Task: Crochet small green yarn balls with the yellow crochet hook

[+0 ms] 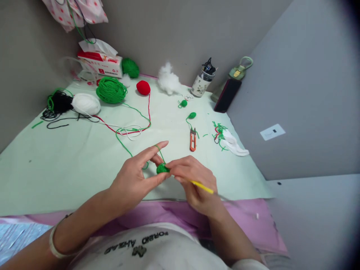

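Observation:
A small green crochet piece is pinched between the thumb and fingers of my left hand. Green yarn runs over that hand's raised index finger and down to the piece. My right hand grips a crochet hook with a yellow handle. The hook's tip is hidden by the fingers at the right side of the green piece. Beyond my hands lie orange thread snips, a small green crocheted oval with a yarn tail, and a small green ball.
Across the back stand a green yarn ball, white yarn, red yarn, a tissue pack, white stuffing, a pen jar and a phone against a bottle. Yarn scraps lie at right.

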Demonstrator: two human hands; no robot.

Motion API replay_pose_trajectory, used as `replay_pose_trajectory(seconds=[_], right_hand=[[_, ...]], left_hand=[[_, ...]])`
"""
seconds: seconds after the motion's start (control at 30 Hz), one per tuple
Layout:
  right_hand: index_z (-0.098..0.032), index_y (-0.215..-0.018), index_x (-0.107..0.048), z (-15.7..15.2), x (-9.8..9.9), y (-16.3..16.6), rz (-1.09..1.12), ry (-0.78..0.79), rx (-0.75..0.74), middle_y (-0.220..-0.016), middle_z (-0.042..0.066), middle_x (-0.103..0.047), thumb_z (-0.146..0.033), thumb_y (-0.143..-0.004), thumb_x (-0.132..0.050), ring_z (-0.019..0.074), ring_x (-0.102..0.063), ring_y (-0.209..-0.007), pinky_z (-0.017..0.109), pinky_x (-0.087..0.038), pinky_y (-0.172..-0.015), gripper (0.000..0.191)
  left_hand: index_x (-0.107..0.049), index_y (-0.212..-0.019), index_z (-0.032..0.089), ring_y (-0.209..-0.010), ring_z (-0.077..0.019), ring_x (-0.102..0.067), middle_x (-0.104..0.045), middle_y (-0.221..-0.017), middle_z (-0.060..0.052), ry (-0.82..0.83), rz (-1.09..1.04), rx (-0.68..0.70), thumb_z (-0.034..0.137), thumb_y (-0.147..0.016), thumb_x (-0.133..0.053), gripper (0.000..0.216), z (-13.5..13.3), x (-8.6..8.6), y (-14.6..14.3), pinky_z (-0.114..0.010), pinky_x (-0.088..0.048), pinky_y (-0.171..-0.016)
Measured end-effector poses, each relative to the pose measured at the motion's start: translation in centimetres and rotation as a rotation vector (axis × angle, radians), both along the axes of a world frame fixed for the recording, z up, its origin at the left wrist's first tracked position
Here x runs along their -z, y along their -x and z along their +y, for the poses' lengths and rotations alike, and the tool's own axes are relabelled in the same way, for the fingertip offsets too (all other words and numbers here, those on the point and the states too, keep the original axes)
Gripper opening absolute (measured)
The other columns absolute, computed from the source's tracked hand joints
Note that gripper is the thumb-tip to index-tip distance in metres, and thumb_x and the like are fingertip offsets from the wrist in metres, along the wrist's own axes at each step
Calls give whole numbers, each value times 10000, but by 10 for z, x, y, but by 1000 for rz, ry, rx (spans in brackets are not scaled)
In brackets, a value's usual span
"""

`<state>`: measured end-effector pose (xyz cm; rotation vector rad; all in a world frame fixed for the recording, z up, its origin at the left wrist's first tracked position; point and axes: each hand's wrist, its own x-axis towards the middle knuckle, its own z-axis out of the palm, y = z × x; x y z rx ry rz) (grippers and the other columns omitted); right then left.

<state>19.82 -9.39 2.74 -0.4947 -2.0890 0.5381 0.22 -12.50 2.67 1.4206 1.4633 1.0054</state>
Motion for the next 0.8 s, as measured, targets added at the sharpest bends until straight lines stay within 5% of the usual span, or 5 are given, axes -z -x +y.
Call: replay_pose_trajectory(seconds=[0.13,0.3,0.43,0.57,0.8], right_hand=[[-185,-1136,-638,-12,6,6,-120,-334,227,-1091,141,-760,-95,-997,-525,204,-718,-1001,345,-646,-765,200],[-243,-1038,-705,-17,10,11,-165,-531,424,-1012,71,-749,-64,-917,-664,183,-712,-962,299,-656,-780,220],[-203,-1026,-732,-15,9,9,-113,-592,351,-964,73,-703,-51,-899,-685,174,-678,-910,270,-663,-756,204],[-194,-1097,-707,-15,12,6,-42,-502,275,-1038,64,-687,-31,-896,-683,156,-691,-932,256,-669,-769,260],[-276,-1259,-682,-11,26,6,193,-179,205,-1079,78,-768,-165,-1042,-486,189,-763,-940,307,-653,-680,312]], left_hand=[[-593,-1461,255,-929,-220,-638,-658,-885,6,-107,-15,-62,354,-833,-744,653,-4,-2,-5,-335,-525,-900],[-664,-1338,254,-1039,-216,-640,-682,-1012,-23,-244,-62,-58,241,-875,-708,466,-11,1,-15,-346,-471,-1020],[-611,-1425,320,-1030,-201,-614,-638,-1064,-16,26,-507,-2,308,-866,-771,581,-15,4,-16,-332,-483,-966],[-614,-1438,285,-954,-178,-606,-635,-996,-17,385,-966,144,347,-795,-852,688,-11,4,-13,-293,-490,-883],[-663,-1388,285,-879,-129,-556,-626,-943,9,392,-1056,106,259,-686,-933,753,-5,-2,-13,-234,-458,-853]])
